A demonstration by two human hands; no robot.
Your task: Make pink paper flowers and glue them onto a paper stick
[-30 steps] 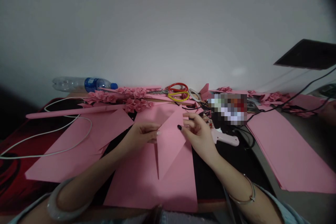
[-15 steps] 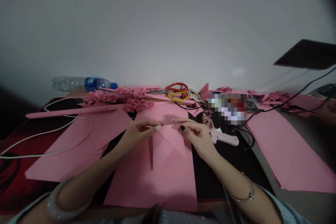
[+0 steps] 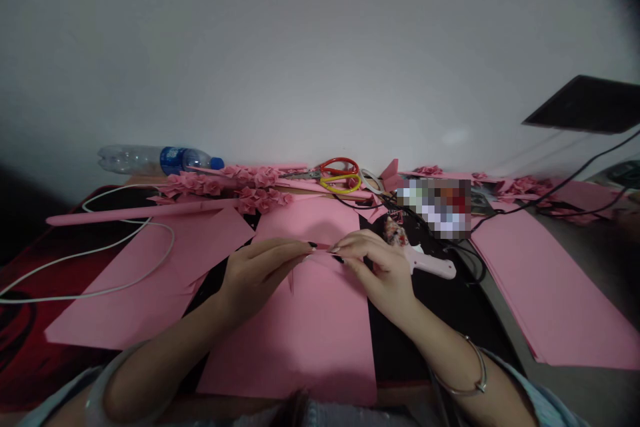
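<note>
My left hand (image 3: 253, 280) and my right hand (image 3: 385, 273) meet over a large pink paper sheet (image 3: 310, 353) lying in front of me. Between my fingertips is a small piece of folded pink paper (image 3: 323, 256), seen almost edge-on. The thumb and fingers of both hands pinch it, one hand at each side. My fingers hide much of its shape. Just right of my right hand, a pale pistol-grip tool (image 3: 434, 265), which looks like a glue gun, lies on a black mat (image 3: 430, 327).
Behind are paper flowers (image 3: 263, 200), a rolled paper stick (image 3: 125, 212), scissors (image 3: 340, 175) and a plastic bottle (image 3: 160, 160) against the wall. Pink sheets lie left (image 3: 120, 287) and right (image 3: 560, 293). A white cable (image 3: 173, 240) loops at left; black cords run at right.
The folded paper has tipped from showing its face and pointed lower end to nearly edge-on. Both hands have come slightly nearer to me, with fingers closer together.
</note>
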